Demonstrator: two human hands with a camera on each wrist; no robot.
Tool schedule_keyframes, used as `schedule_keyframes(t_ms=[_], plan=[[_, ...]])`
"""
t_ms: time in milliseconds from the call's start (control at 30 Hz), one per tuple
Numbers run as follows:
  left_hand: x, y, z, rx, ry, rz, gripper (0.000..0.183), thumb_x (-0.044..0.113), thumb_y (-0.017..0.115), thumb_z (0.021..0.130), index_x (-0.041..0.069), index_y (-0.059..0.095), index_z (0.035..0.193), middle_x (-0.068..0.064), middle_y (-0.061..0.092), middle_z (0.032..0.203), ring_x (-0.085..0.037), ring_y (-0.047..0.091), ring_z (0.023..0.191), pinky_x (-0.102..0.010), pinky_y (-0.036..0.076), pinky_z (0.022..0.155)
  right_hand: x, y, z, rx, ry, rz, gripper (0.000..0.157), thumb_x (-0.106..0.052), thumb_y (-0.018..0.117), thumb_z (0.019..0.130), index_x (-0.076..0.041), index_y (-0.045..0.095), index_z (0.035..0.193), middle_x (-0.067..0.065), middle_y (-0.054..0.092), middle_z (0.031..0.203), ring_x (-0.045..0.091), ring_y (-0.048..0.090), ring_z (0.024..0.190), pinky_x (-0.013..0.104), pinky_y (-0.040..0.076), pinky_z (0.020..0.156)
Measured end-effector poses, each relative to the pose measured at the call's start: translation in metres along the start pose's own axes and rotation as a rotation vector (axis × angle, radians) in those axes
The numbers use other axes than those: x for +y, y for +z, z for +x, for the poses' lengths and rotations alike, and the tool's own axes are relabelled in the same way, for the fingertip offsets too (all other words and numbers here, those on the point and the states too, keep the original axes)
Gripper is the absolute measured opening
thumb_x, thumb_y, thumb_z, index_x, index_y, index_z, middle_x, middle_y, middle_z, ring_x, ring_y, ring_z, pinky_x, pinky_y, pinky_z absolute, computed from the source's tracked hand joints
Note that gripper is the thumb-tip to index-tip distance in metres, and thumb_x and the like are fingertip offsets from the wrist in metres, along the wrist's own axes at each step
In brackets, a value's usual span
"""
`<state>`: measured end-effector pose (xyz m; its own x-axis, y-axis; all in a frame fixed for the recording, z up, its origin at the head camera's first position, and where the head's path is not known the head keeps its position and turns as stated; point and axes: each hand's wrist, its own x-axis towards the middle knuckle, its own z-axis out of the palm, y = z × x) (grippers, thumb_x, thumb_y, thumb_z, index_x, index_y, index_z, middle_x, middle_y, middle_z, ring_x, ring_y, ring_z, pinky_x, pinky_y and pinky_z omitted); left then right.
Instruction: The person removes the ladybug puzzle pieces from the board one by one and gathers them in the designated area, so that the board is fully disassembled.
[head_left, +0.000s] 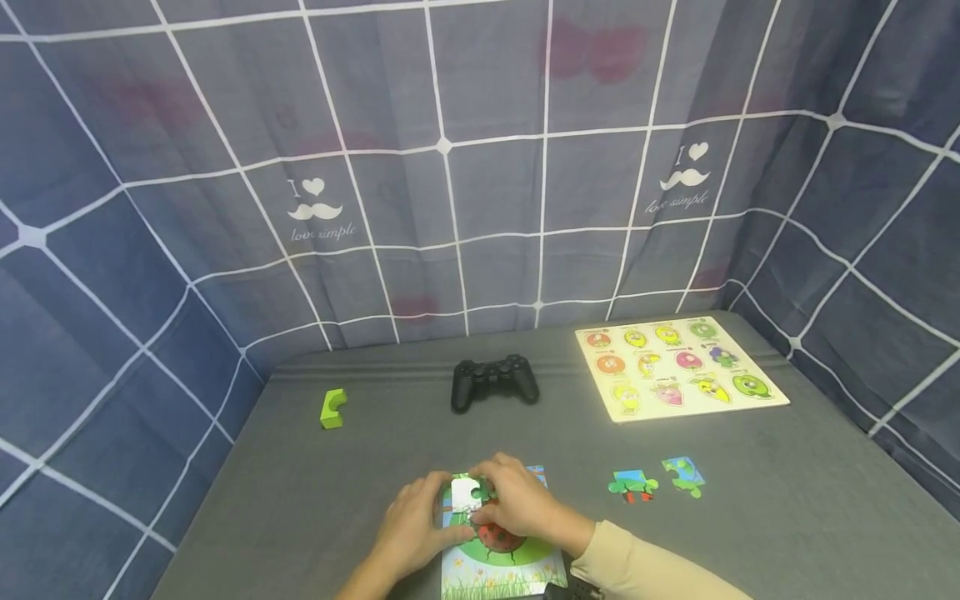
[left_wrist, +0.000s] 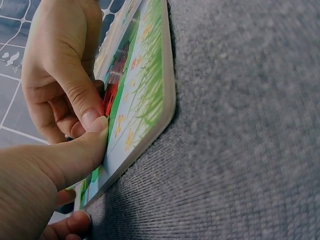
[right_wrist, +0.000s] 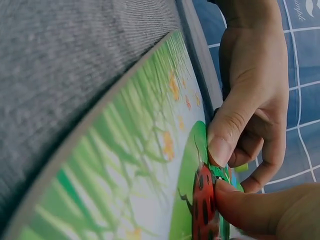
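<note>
A ladybug jigsaw puzzle [head_left: 502,575] in a flat tray lies at the table's front, with a white bare patch near its upper left. My left hand [head_left: 416,521] holds the tray's left side, thumb on the picture and fingers at the edge. With the right hand [head_left: 517,500] I pinch a green puzzle piece [head_left: 481,492] beside the white patch, the piece partly hidden under my fingers. Both thumbs come close together over the red ladybug [right_wrist: 204,205] in the right wrist view. Two loose puzzle pieces, one with red bits [head_left: 632,485] and one mostly blue-green [head_left: 683,476], lie right of the tray.
A black game controller [head_left: 494,382] lies behind the puzzle. Farther back on the right is a fruit picture board [head_left: 682,371]. A green notched block [head_left: 332,408] stands at the left. Checked curtains [head_left: 495,192] enclose the table's back and sides.
</note>
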<state>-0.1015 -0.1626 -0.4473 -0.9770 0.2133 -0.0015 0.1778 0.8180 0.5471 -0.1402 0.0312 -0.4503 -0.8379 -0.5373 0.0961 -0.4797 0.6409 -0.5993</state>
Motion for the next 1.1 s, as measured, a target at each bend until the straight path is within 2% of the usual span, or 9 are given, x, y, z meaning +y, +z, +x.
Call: schedule_keyframes(t_ms=[167, 300, 667, 767, 833, 967, 1100], plan=[[0.000, 0.000, -0.001, 0.008, 0.006, -0.003, 0.072, 0.049, 0.083, 0.071, 0.014, 0.053, 0.126, 0.006, 0.049, 0.083, -0.011, 0.039, 0.077, -0.023, 0.029, 0.063, -0.003, -0.001, 0.000, -0.004, -0.082, 0.035, 0.045, -0.013, 0.081, 0.079, -0.007, 0.060, 0.119, -0.004, 0.059, 0.087, 0.004, 0.049, 0.080, 0.018, 0.045, 0.069], [0.000, 0.001, -0.001, 0.012, 0.007, -0.003, 0.072, 0.049, 0.083, 0.071, 0.014, 0.052, 0.126, 0.006, 0.050, 0.084, -0.011, 0.040, 0.077, -0.023, 0.030, 0.063, -0.002, 0.000, 0.001, 0.024, -0.117, 0.027, 0.044, -0.012, 0.081, 0.079, -0.006, 0.061, 0.117, -0.007, 0.058, 0.079, 0.001, 0.044, 0.075, 0.016, 0.042, 0.067], [0.002, 0.002, 0.001, 0.007, -0.001, 0.009, 0.076, 0.050, 0.083, 0.070, 0.014, 0.051, 0.130, 0.006, 0.054, 0.087, -0.011, 0.044, 0.080, -0.026, 0.034, 0.066, 0.009, -0.004, 0.003, 0.098, -0.223, -0.215, 0.043, -0.027, 0.083, 0.076, -0.010, 0.070, 0.113, -0.015, 0.057, 0.066, -0.003, 0.042, 0.066, 0.020, 0.043, 0.070], [0.004, 0.003, 0.005, 0.002, 0.006, 0.012, 0.086, 0.052, 0.083, 0.070, 0.013, 0.047, 0.138, 0.005, 0.054, 0.087, -0.012, 0.045, 0.081, -0.030, 0.036, 0.067, 0.016, -0.015, -0.002, 0.109, -0.174, -0.192, 0.042, -0.028, 0.084, 0.076, -0.011, 0.071, 0.112, -0.016, 0.058, 0.067, -0.004, 0.044, 0.067, 0.021, 0.045, 0.068], [0.005, 0.003, 0.007, -0.008, 0.006, 0.007, 0.089, 0.052, 0.083, 0.070, 0.013, 0.046, 0.141, 0.004, 0.056, 0.091, -0.013, 0.047, 0.085, -0.033, 0.038, 0.070, 0.024, -0.026, -0.010, 0.102, -0.121, -0.120, 0.042, -0.027, 0.083, 0.076, -0.009, 0.071, 0.112, -0.015, 0.059, 0.067, -0.004, 0.046, 0.066, 0.021, 0.045, 0.066], [0.003, 0.001, 0.006, -0.035, -0.004, 0.003, 0.085, 0.050, 0.084, 0.070, 0.012, 0.051, 0.139, 0.001, 0.060, 0.098, -0.016, 0.051, 0.091, -0.038, 0.042, 0.074, 0.046, -0.047, -0.032, 0.107, -0.037, 0.019, 0.044, -0.024, 0.082, 0.077, -0.003, 0.069, 0.113, -0.015, 0.059, 0.069, -0.006, 0.046, 0.061, 0.018, 0.043, 0.058], [-0.002, -0.004, 0.004, -0.039, 0.008, 0.015, 0.079, 0.051, 0.083, 0.070, 0.015, 0.057, 0.135, 0.003, 0.055, 0.089, -0.013, 0.046, 0.083, -0.030, 0.038, 0.067, 0.068, -0.073, -0.055, 0.138, 0.011, 0.047, 0.047, -0.025, 0.082, 0.077, -0.001, 0.067, 0.115, -0.014, 0.058, 0.069, -0.006, 0.045, 0.056, 0.018, 0.043, 0.055]])
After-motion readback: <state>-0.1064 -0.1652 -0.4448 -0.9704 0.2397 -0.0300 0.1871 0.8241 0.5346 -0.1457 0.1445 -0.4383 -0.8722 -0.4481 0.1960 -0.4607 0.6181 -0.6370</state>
